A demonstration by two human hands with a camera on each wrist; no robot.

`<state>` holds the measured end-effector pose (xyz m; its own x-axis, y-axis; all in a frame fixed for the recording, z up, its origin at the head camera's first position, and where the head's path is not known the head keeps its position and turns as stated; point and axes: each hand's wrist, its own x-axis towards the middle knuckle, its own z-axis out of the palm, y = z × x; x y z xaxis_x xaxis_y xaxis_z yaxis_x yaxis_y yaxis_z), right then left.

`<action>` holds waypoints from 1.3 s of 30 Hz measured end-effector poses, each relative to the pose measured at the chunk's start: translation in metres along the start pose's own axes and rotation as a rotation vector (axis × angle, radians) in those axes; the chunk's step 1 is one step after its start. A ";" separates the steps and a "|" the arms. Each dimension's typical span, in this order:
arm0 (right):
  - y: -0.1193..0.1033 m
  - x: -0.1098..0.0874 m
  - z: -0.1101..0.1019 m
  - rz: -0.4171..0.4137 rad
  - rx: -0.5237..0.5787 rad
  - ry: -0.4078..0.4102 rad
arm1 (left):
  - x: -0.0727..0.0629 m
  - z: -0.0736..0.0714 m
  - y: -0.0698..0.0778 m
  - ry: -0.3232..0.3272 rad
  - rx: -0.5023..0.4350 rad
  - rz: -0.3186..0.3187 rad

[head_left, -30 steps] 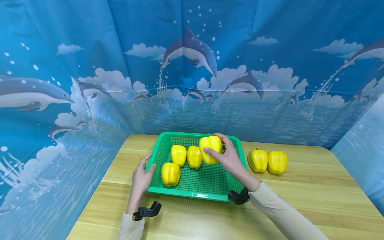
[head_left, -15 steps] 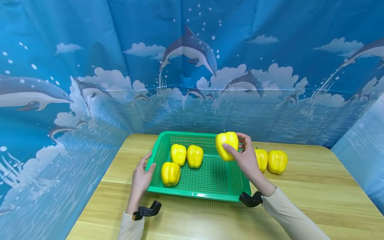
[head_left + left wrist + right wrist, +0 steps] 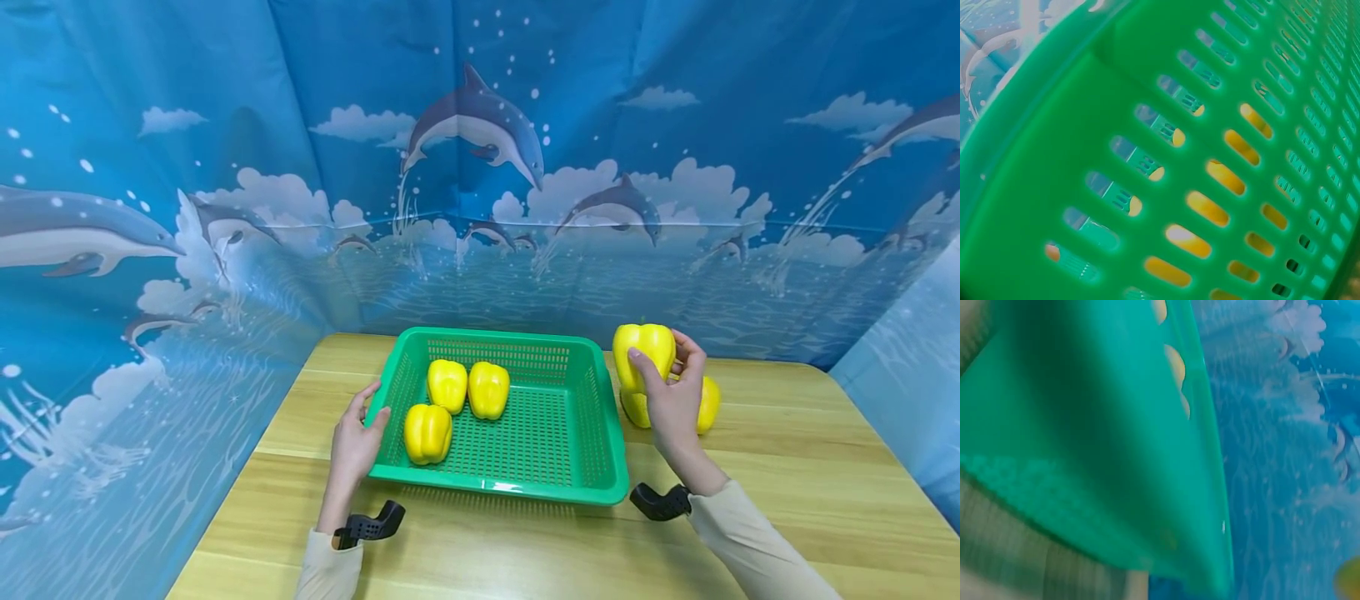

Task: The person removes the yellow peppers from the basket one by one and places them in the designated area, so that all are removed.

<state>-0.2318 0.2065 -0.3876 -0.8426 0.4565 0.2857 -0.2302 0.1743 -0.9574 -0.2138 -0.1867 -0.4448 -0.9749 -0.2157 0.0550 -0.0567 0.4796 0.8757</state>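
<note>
Left hand (image 3: 356, 442): lower left of centre, my fingers and thumb grasping the left rim of the green plastic basket (image 3: 555, 492).
Basket peppers (image 3: 447, 387): three yellow ones, mid-frame, in the basket's left half.
Held bell pepper (image 3: 647, 348): right of centre, long axis nearly upright, broad end up, narrower end down.
Right hand (image 3: 672, 404): my thumb and fingers clasp that pepper from its right.
Table peppers (image 3: 708, 405): two, right of the basket, partly hidden.

One pepper (image 3: 642, 353) is held by the right grip (image 3: 675, 406); two more peppers (image 3: 707, 405) on the surface (image 3: 495, 558) are partly hidden. The basket (image 3: 555, 491), with three peppers (image 3: 488, 391) inside, is held by the left grip (image 3: 356, 442).
</note>
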 end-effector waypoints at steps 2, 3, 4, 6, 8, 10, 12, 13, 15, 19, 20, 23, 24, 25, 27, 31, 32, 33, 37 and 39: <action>0.004 0.003 -0.006 -0.001 -0.001 0.036 | 0.000 0.000 0.000 -0.002 -0.003 0.000; 0.007 0.005 -0.009 -0.005 -0.004 0.056 | 0.000 0.000 0.001 -0.002 -0.003 0.001; 0.009 0.007 -0.012 -0.005 -0.003 0.075 | 0.000 0.000 0.001 -0.002 -0.003 0.002; 0.013 0.010 -0.018 -0.006 -0.005 0.111 | 0.000 0.000 0.001 0.000 0.000 0.005; 0.016 0.014 -0.024 -0.003 -0.005 0.144 | 0.000 0.000 0.000 0.002 0.003 0.005; 0.018 0.017 -0.031 0.004 -0.019 0.168 | 0.000 0.000 0.000 0.002 0.001 0.004; 0.021 0.020 -0.038 0.008 -0.034 0.188 | 0.000 0.000 0.000 0.001 -0.001 0.003; 0.022 0.021 -0.041 0.013 -0.045 0.196 | 0.000 0.000 0.000 0.000 -0.003 0.002; 0.024 0.023 -0.048 0.025 -0.075 0.211 | 0.000 0.000 0.000 -0.004 -0.004 0.000; 0.029 0.025 -0.061 0.057 -0.125 0.242 | 0.000 0.000 0.000 -0.004 0.001 -0.002; 0.031 0.026 -0.064 0.064 -0.135 0.250 | 0.000 0.000 0.000 -0.004 0.003 -0.001; 0.035 0.030 -0.073 0.084 -0.146 0.273 | 0.000 0.000 -0.001 -0.003 0.003 0.004; 0.037 0.032 -0.076 0.091 -0.149 0.280 | -0.001 0.000 -0.001 -0.004 0.002 0.004; 0.039 0.034 -0.079 0.099 -0.133 0.289 | -0.001 0.000 -0.001 -0.003 0.001 0.004; 0.042 0.037 -0.084 0.113 -0.124 0.304 | -0.001 -0.001 -0.001 -0.001 -0.004 0.003; 0.048 0.043 -0.095 0.140 -0.084 0.347 | -0.002 0.000 -0.001 -0.002 -0.010 0.000; 0.050 0.044 -0.098 0.148 -0.079 0.354 | -0.002 0.000 -0.001 -0.003 -0.011 0.000; 0.051 0.046 -0.100 0.156 -0.063 0.363 | -0.001 0.000 -0.001 -0.004 -0.011 0.000; 0.060 0.051 -0.109 0.195 -0.060 0.380 | -0.001 0.000 -0.001 -0.001 -0.006 0.001; 0.066 0.054 -0.112 0.202 -0.089 0.390 | -0.001 0.000 0.000 0.002 -0.005 0.001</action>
<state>-0.2375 0.3404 -0.4305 -0.6160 0.7809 0.1039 -0.0229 0.1141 -0.9932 -0.2127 -0.1863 -0.4455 -0.9746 -0.2167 0.0563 -0.0549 0.4753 0.8781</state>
